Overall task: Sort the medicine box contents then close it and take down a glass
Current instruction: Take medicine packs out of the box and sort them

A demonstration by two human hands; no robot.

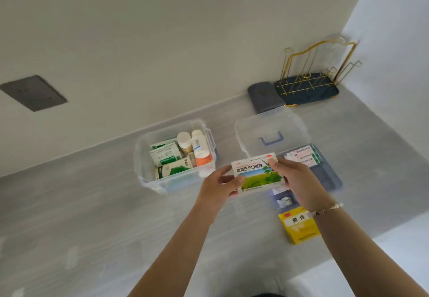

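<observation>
A yellow packet (299, 224) lies nearest you on the counter (92, 203). Your left hand (219, 184) and right hand (294, 180) pinch the green-and-white medicine carton (257, 172) above the counter, between the open medicine box (176, 157) and its lid (271, 131).

Three pill bottles (194, 147) in one clear bin (148, 171); one lid (271, 131), one yellow box (299, 226), two hands (294, 180).
</observation>
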